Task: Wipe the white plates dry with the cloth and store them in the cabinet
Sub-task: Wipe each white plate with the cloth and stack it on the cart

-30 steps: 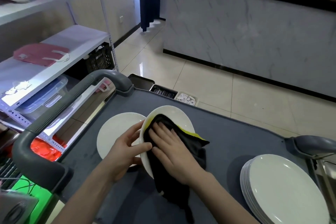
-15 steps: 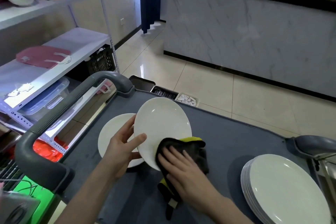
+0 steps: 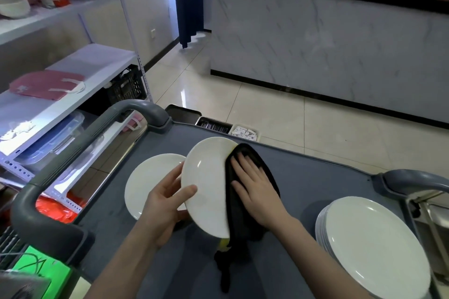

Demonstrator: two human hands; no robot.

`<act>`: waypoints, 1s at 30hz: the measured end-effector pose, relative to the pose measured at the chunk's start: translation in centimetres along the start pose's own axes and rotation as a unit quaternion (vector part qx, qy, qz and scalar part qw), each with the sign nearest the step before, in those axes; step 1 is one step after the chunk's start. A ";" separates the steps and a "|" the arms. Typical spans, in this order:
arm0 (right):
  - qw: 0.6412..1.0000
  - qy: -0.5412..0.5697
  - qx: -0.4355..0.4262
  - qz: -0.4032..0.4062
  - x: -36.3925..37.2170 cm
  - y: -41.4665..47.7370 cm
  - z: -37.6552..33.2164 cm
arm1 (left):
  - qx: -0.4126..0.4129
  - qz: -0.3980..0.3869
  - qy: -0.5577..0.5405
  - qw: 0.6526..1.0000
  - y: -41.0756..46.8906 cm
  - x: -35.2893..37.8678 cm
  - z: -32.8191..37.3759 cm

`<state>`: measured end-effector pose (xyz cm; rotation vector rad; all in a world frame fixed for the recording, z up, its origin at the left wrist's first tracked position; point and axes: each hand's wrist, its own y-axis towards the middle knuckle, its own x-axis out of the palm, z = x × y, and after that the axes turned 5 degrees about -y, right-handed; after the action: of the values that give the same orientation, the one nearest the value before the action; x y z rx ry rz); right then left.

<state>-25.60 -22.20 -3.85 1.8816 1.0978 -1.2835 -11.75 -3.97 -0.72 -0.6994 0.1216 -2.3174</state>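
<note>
1. round white glazed plate (image 3: 206,184): tilted above the grey cart top (image 3: 303,182), pinched at its left rim by the left hand (image 3: 167,204), thumb on the face, fingers behind.
2. black cloth (image 3: 239,221): over the plate's right half, pressed under the right hand (image 3: 255,189), whose fingers are straight and spread.
3. second white plate (image 3: 150,177): flat on the cart, beneath and left of the left hand.
4. stack of white plates (image 3: 374,247): on the cart, well right of the right hand.

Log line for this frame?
step: wiping | left hand: grips plate | right hand: presses cloth on plate | stack: on cart
</note>
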 end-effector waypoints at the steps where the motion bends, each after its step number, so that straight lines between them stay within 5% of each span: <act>1: 1.000 -0.005 -0.011 -0.012 0.3 -0.9 0.3 | 0.003 0.006 0.003 1.000 0.0 -0.4 0.3; 6: 0.992 -0.017 -0.113 -0.049 2.3 -5.5 -1.9 | 0.009 0.019 0.013 1.000 -0.1 -0.4 0.5; 12: 0.989 0.016 -0.146 0.028 1.4 -4.0 -5.2 | -0.010 -0.033 0.035 0.999 -0.6 1.3 -0.2; 17: 0.994 0.052 -0.070 0.060 -0.3 -0.5 -4.0 | -0.007 -0.054 0.052 0.997 -0.7 1.5 -0.2; 23: 0.997 0.024 0.017 0.065 0.3 -0.8 -0.1 | 0.007 0.009 0.037 0.999 -1.1 0.3 -0.2; 30: 0.940 0.291 0.142 0.105 1.2 -4.3 1.9 | 0.023 0.055 0.047 0.997 -0.9 -0.7 0.2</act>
<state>-30.02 -21.38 -5.72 2.6234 0.9783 -0.8088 -11.77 -2.81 -0.64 -0.5475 0.1454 -2.2399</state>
